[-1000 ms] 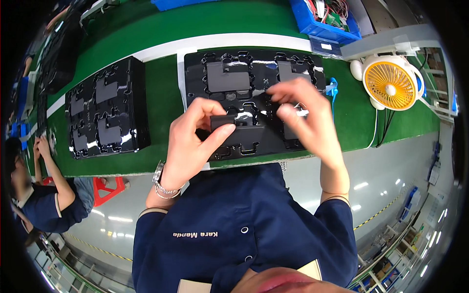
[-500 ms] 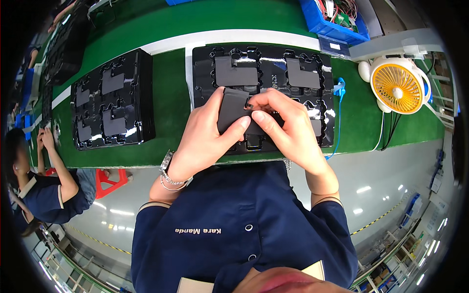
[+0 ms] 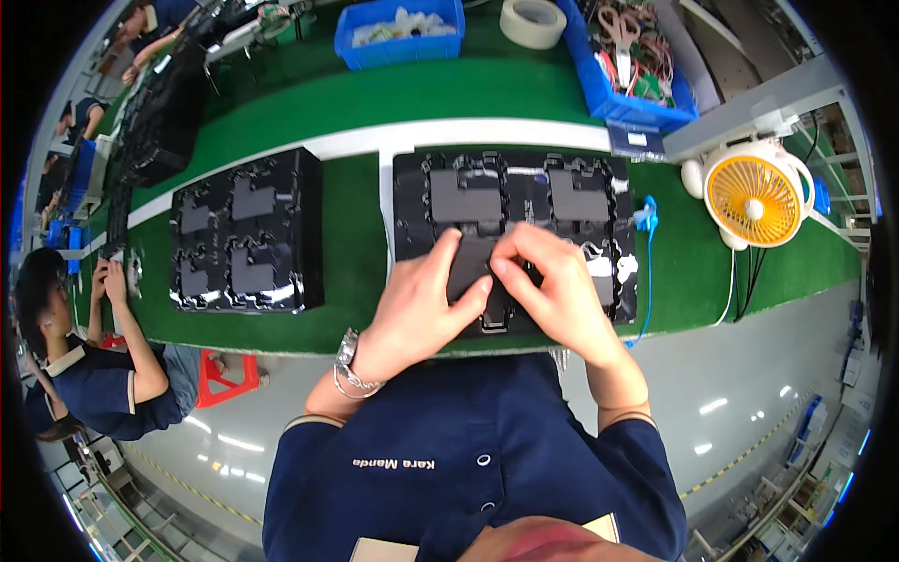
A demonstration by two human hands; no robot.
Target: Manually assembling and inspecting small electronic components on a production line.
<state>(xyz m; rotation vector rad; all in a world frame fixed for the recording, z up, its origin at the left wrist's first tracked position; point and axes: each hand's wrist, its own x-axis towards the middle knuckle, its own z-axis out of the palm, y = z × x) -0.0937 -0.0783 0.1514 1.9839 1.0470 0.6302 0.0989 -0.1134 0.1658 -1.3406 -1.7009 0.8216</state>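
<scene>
the right hand (image 3: 559,292), apart a second ago, now joins the left hand (image 3: 417,300) at the dark piece (image 3: 467,266); tape roll (image 3: 524,37) and scissors (image 3: 621,39) swing into view!

Left hand (image 3: 412,304) curved, thumb (image 3: 475,300) set apart from forefinger (image 3: 444,255); right hand (image 3: 562,295) just beside — thumb and forefinger tips nearly together.

Place: factory assembly workshop
Bench (image 3: 356,272): long, green-topped, bearing black moulded trays (image 3: 307,244)
Far right: blue bin (image 3: 646,114) of wires (image 3: 657,58)
Left: co-worker (image 3: 140,358) in navy uniform (image 3: 98,389)
</scene>
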